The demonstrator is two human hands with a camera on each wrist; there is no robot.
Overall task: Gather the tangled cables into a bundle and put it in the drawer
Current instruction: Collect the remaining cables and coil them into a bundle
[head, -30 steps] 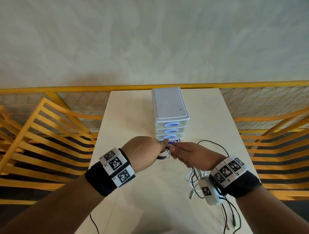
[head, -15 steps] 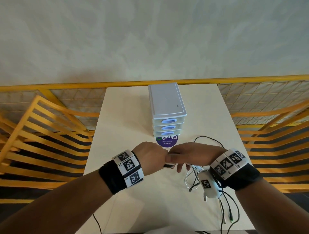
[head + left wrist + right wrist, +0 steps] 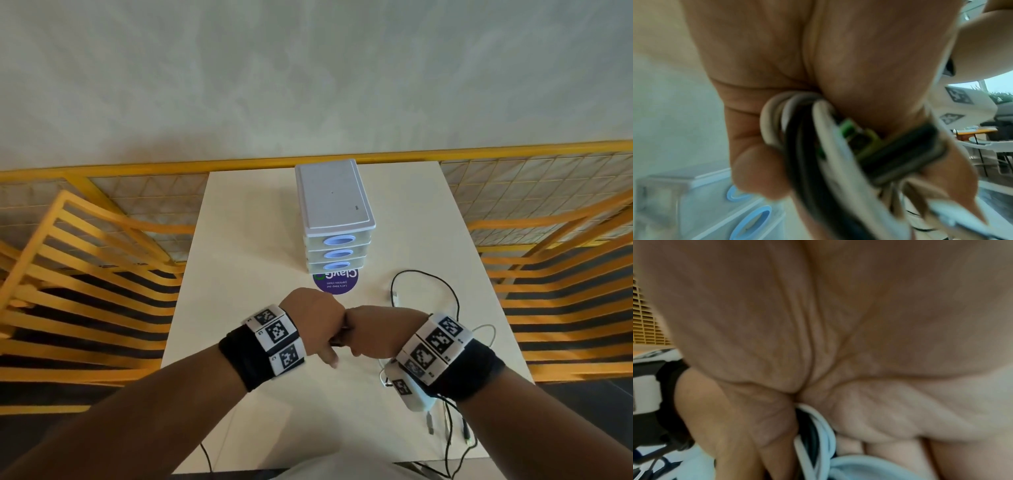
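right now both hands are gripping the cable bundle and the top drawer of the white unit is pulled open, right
Not quite: both hands, left hand and right hand, do grip the cable bundle, but the head view shows all three drawers of the white unit closed.

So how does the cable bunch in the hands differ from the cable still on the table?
The cable bunch is coiled tight, black and white strands together, gripped by the left hand and right hand. The loose black cable lies spread in one wide loop on the table, untouched. Both are outside the drawer unit.
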